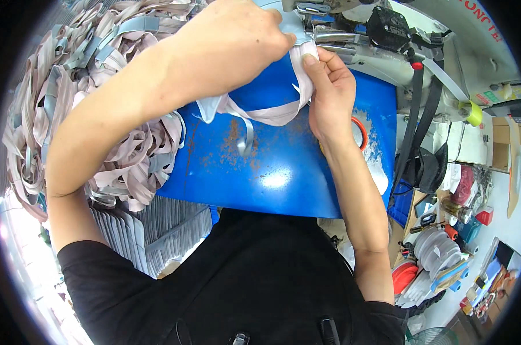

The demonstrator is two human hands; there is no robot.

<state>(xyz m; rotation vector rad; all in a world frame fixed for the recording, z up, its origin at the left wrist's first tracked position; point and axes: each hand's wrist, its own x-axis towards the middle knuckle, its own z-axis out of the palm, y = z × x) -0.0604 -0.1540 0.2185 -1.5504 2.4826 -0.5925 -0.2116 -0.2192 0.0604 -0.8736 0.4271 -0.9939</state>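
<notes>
At the sewing machine (352,37), my left hand (243,43) is closed with curled fingers on a light blue fabric piece (293,24); its fingertips are partly hidden. My right hand (332,83) pinches a pale pink fabric strip (302,69) between thumb and fingers, just below the machine's needle area. From there the strip loops down over the blue table (226,178) and runs left beneath my left forearm. A light blue end piece (209,108) lies by that forearm, and a narrow grey-blue tail (248,138) hangs from the loop.
A big tangled heap of pink and grey-blue strips (137,146) borders the table's left side. Grey folded pieces (177,227) are stacked below it. An orange-red ring (360,133) lies beside my right wrist. Black straps (413,123) hang at right, near a cluttered shelf with white spools (436,250).
</notes>
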